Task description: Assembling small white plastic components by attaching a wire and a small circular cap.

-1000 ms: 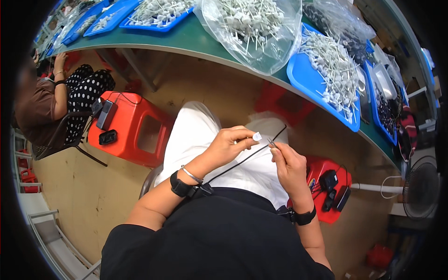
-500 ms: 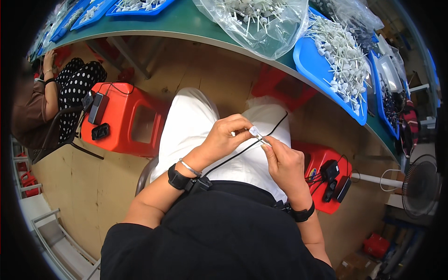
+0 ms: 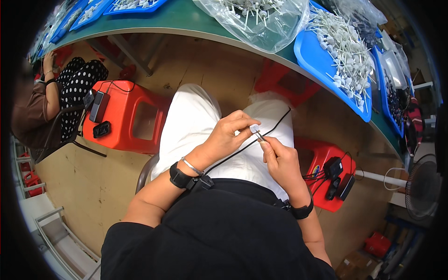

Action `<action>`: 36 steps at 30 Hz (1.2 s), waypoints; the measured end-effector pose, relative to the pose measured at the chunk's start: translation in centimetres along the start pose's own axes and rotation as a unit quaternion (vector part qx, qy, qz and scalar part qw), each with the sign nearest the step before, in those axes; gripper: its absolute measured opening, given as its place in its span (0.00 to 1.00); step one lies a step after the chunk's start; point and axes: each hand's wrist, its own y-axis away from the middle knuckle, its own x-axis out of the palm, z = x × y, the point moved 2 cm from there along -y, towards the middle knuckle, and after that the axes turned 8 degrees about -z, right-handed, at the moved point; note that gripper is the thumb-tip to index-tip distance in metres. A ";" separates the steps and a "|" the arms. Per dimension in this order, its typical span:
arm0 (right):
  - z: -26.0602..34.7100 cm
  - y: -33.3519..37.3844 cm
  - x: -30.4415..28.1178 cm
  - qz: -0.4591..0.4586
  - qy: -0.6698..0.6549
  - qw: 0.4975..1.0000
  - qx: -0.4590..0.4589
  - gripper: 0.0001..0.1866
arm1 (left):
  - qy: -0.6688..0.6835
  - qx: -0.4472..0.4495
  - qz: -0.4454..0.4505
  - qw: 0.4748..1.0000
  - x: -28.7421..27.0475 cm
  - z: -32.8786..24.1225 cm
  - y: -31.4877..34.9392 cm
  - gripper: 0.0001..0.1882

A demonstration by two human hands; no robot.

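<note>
Above my lap, my left hand [image 3: 228,135] pinches a small white plastic piece [image 3: 254,128] between thumb and fingertips. My right hand [image 3: 283,161] is closed on a pair of slim metal tweezers [image 3: 260,136]. Their tips point up-left and meet the white piece; whether they grip it is too small to tell. Behind the hands, a thin black cable [image 3: 275,126] runs slantwise across my white trousers [image 3: 191,121].
A green table [image 3: 182,21] curves ahead, bearing a clear bag [image 3: 280,37] and a blue tray [image 3: 308,60] of white stemmed pieces. Red stools stand left [image 3: 116,126] and right [image 3: 322,196] with black devices on them. Another person [image 3: 42,102] sits far left; a fan [image 3: 422,186] stands right.
The right hand has shifted slightly down and left, and the tweezers' two prongs now show more clearly. The left hand still holds the white piece, turned a little.
</note>
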 end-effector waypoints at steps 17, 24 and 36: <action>0.3 0.0 -0.2 -0.032 0.125 0.988 -0.086 0.10 | -0.002 -0.033 -0.005 0.999 0.4 0.7 0.3 0.06; 0.3 0.1 -0.2 -0.025 0.154 0.984 -0.085 0.10 | -0.012 -0.030 -0.008 0.999 0.5 0.6 0.5 0.05; 0.4 0.0 -0.2 -0.039 0.158 0.982 -0.098 0.10 | -0.018 -0.027 -0.004 0.999 0.6 0.8 0.5 0.03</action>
